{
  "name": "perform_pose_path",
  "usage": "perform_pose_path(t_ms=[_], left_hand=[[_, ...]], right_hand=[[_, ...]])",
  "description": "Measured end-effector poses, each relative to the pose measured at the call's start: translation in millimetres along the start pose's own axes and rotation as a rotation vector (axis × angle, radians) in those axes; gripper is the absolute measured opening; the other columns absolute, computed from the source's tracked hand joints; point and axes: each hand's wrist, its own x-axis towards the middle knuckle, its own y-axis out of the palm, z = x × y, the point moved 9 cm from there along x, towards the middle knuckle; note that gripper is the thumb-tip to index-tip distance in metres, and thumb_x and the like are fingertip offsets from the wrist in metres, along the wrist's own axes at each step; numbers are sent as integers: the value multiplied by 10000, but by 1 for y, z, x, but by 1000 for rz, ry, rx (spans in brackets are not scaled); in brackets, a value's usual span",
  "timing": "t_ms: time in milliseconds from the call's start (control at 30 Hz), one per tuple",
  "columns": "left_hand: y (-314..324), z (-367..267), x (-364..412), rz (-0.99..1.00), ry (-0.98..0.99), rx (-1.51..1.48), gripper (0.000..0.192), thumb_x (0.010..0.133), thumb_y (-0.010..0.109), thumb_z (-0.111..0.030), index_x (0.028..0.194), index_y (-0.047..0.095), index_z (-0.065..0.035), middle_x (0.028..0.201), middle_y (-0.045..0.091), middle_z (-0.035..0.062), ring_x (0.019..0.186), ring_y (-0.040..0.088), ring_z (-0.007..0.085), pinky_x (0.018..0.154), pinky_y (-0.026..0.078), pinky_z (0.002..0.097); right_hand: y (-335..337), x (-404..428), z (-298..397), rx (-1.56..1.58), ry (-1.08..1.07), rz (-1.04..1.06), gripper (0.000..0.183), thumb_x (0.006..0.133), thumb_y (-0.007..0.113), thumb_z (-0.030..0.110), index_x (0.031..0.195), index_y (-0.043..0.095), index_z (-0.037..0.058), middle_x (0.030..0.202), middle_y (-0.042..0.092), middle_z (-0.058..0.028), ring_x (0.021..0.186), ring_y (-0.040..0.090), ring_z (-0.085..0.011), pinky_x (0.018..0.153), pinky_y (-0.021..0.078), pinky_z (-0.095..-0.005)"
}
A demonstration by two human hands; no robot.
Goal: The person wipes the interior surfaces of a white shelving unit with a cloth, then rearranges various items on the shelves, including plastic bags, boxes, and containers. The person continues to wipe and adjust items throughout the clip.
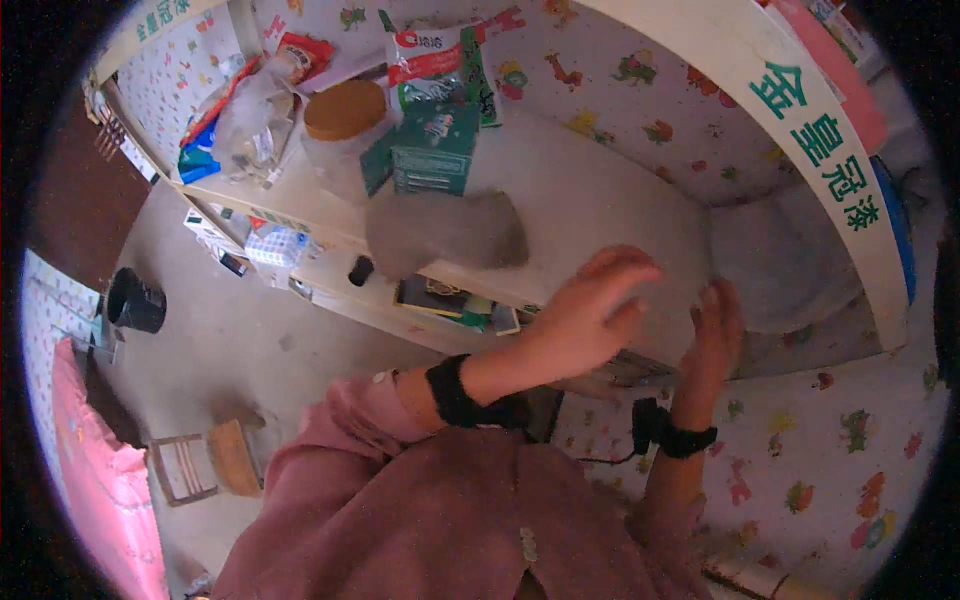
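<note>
My left hand (600, 311), blurred, hovers over the front edge of the white shelf (577, 195), its fingers bent and thumb apart, holding nothing that I can see. To its right, my right hand (716, 330) is raised with the fingers pointing up, near the shelf's right end and also apparently bare. Black straps circle both wrists. A blurred grey-brown soft item (450, 229), maybe cloth, lies across the shelf edge left of my left hand. Behind it stand a green carton (433, 150) and a clear jar with a brown lid (345, 111).
Plastic bags (259, 131) and a red-and-green packet (431, 64) crowd the shelf's far left. A curved white panel (817, 124) with green writing arches at right. Below are books (431, 295) and a black cup (361, 271). A black bucket (139, 302) and a wooden chair (234, 457) occupy the floor.
</note>
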Motion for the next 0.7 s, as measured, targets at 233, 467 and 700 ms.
perform_pose_path(t_ms=[233,467,700], left_hand=[[-173,-14,-31,-353,-69,423,324,826,603,-56,1147,575,-85,1207,521,92,1148,483,220,965,381,325],[-311,-15,-17,-437,-3,1119,792,673,767,-299,1349,384,-146,1354,334,276,1246,357,419,1030,303,470],[-315,42,-9,-277,-177,1003,939,637,784,-373,1403,288,-150,1362,307,287,1264,321,439,1024,308,483]], right_hand=[[207,-12,97,-151,-407,603,514,803,687,235,1240,483,58,1293,464,-167,1144,491,-304,951,414,-410],[340,13,121,-443,-705,838,908,613,777,420,1382,369,162,1434,276,-236,1311,292,-415,1060,282,-482],[376,12,98,-560,-725,955,939,556,793,415,1366,392,160,1356,356,-226,1240,373,-415,1024,341,-470]])
